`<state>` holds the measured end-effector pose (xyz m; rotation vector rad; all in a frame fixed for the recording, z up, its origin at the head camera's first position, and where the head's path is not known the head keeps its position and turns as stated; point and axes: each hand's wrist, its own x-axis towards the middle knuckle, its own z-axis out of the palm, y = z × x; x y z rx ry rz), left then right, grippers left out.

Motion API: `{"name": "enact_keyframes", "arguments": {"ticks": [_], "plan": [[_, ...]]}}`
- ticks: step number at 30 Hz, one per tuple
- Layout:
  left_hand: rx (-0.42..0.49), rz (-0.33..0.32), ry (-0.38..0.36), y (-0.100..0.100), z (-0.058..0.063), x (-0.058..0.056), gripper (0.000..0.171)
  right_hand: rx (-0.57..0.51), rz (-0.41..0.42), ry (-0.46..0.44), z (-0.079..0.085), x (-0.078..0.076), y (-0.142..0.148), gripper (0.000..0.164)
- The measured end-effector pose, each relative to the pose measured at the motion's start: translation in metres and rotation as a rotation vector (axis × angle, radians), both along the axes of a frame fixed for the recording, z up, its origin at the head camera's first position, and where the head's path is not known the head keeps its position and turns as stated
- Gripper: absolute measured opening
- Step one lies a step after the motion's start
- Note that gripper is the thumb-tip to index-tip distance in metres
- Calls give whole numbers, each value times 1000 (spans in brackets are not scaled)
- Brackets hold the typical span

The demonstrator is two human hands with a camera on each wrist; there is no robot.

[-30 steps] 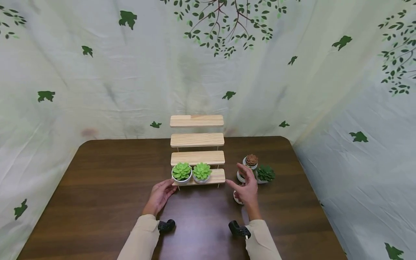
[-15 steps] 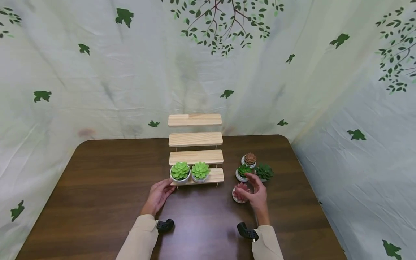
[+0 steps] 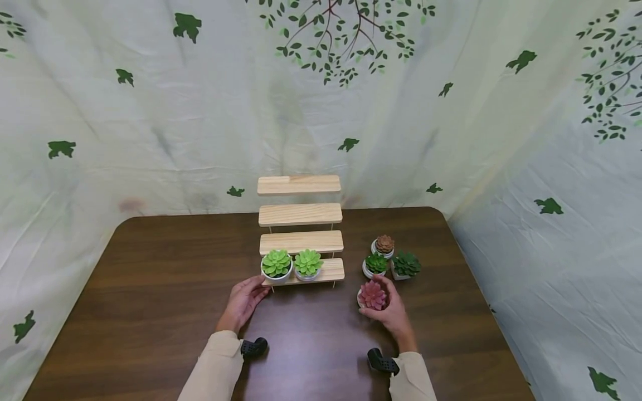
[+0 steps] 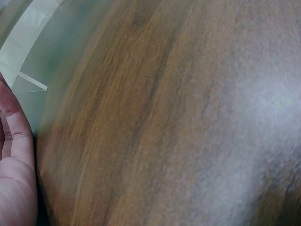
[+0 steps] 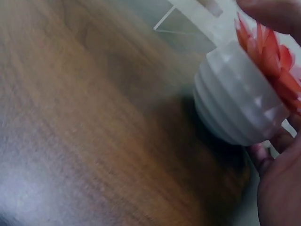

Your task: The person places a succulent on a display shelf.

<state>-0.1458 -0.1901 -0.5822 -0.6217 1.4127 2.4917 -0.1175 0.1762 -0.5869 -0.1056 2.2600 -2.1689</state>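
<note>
A tiered wooden display shelf (image 3: 301, 242) stands at the middle back of the table. Two light green potted succulents, the left one (image 3: 276, 263) and the right one (image 3: 308, 264), sit on its lowest board. My left hand (image 3: 246, 301) holds the left front corner of that board; in the left wrist view only part of the hand (image 4: 16, 155) shows, at the left edge. On the right, my right hand (image 3: 393, 314) curls round a pink potted succulent (image 3: 372, 295). The right wrist view shows its ribbed white pot (image 5: 237, 96), with fingers behind and beside it.
Just beyond the right hand stand three more pots: a brown succulent (image 3: 384, 245), a green one (image 3: 376, 264) and a dark green one (image 3: 406, 264). A leaf-print cloth (image 3: 301, 122) hangs behind the brown table (image 3: 165, 289).
My right hand has moved from the air left of the pots, over to the right, then down round the pink succulent. The left hand stays at the shelf's corner.
</note>
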Motion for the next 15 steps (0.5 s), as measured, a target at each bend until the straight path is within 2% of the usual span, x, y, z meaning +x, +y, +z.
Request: {"name": "enact_keyframes", "arguments": {"ticks": [7, 15], "plan": [[8, -5, 4, -2, 0, -1, 24, 64, 11, 35, -7, 1, -2, 90], [-1, 0, 4, -3, 0, -2, 26, 50, -30, 50, -7, 1, -5, 90]]}}
